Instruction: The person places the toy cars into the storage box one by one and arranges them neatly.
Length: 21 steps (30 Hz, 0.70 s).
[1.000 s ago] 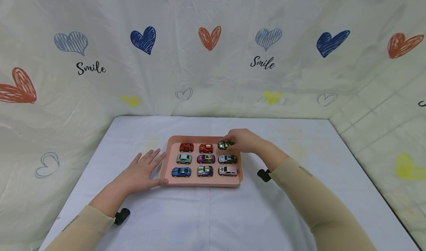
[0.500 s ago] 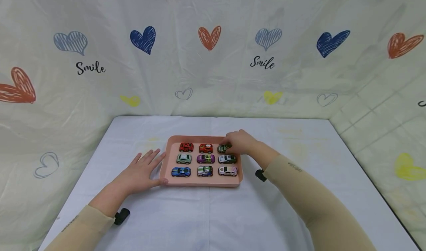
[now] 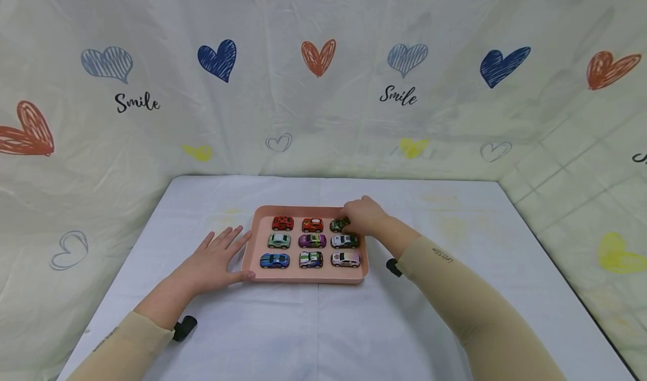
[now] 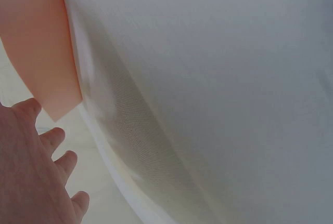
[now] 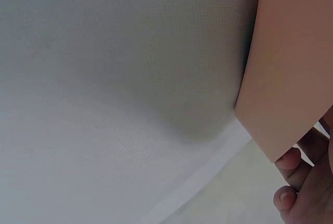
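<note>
A pink tray (image 3: pixel 333 278) holds small toy cars in three rows of three. My right hand (image 3: pixel 366 217) reaches over its back right corner and pinches a dark green toy car (image 3: pixel 337 225), partly hidden by the fingers. In front of that car sits a white and green toy car (image 3: pixel 345 241). With fingers spread, my left hand (image 3: pixel 214 263) touches the tray's left side, thumb at the front left corner. The left wrist view shows the fingers beside the tray wall; in the right wrist view, curled fingers (image 5: pixel 289 159) show at the tray's far corner.
Red toy cars (image 3: pixel 282 223) stand in the back row, a purple toy car (image 3: pixel 312 241) in the middle, and a blue toy car (image 3: pixel 275 261) at the front left. A white cloth (image 3: pixel 283 330) covers the table. Behind it hangs a heart-printed curtain (image 3: pixel 354 122).
My right hand has lowered the dark green toy car slightly and settled it at the back right of the tray. The left hand has stayed where it was.
</note>
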Available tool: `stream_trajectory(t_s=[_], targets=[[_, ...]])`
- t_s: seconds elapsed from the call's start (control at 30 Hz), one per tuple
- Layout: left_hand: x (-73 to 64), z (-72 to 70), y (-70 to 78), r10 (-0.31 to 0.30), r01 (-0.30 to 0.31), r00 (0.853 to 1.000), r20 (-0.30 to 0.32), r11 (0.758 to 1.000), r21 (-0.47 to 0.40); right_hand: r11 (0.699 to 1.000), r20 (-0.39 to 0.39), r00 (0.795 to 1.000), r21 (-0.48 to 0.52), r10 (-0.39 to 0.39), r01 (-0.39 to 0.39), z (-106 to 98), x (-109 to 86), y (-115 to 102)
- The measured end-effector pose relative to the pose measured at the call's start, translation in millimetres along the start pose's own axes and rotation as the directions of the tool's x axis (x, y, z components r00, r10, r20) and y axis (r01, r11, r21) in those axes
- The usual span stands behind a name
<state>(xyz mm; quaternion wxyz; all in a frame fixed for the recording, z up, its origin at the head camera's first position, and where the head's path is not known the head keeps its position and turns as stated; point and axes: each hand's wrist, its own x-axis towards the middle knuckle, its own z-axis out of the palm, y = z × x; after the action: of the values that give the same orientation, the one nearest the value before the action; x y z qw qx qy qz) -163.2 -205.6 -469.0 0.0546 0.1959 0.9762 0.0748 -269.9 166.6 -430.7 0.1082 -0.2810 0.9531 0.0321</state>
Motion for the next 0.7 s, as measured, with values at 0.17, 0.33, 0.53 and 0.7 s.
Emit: stream_trajectory(t_s=[0.17,0.33,0.53,0.7], targets=[[0.7,0.6,-1.3,-0.002,0.002,1.0,0.006,1.0,0.001,0.999,-0.013,1.0,0.038,-0.007,0.008,-0.2,-0.1,2.7],[1.0,0.7,-1.1,-0.002,0.002,1.0,0.007,1.0,0.007,0.997,-0.015,1.0,0.071,0.006,-0.005,-1.0,-1.4,5.0],[0.2,-0.9,-0.2,-0.002,0.002,1.0,0.01,1.0,0.003,0.996,-0.016,1.0,0.085,0.01,-0.009,-2.3,-2.5,4.7],[-1.4,-3.6,2.0,0.002,-0.002,1.0,0.004,1.0,-0.002,0.997,-0.026,1.0,0.08,-0.004,0.006,-3.5,-2.9,4.7]])
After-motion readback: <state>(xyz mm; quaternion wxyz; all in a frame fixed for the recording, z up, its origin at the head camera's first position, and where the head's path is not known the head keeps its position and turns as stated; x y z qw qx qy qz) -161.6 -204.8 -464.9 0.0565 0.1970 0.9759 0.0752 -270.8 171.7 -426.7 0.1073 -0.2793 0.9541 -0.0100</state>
